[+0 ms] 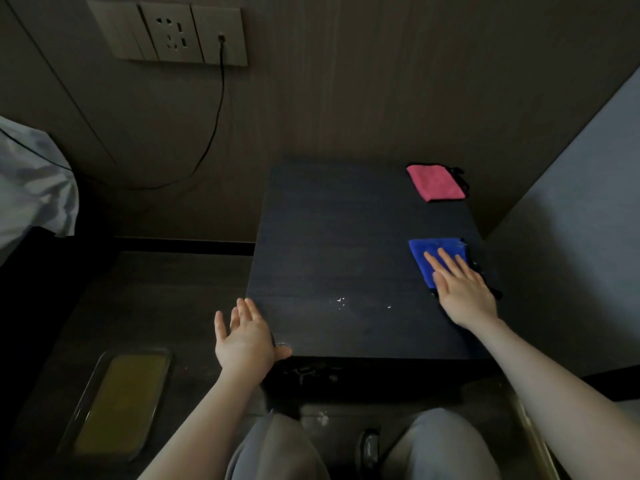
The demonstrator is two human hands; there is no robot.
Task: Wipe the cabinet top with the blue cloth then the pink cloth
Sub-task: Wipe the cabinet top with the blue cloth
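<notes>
The dark cabinet top (pixel 339 244) fills the middle of the head view. A folded blue cloth (pixel 427 252) lies near its right edge, and my right hand (pixel 460 289) rests flat on it with fingers spread, covering its near part. A folded pink cloth (pixel 434 183) lies at the far right corner, apart from both hands. My left hand (pixel 244 336) is open at the cabinet's near left corner, thumb touching the edge, holding nothing. A few small white specks (pixel 341 300) sit on the top near the front.
A wall socket plate (pixel 173 32) with a black cable (pixel 216 126) hanging from it is on the back wall. White bedding (pixel 31 188) lies at the left. A yellowish tray (pixel 121 403) sits on the floor at lower left. A grey wall (pixel 571 237) borders the cabinet's right side. My knees are below.
</notes>
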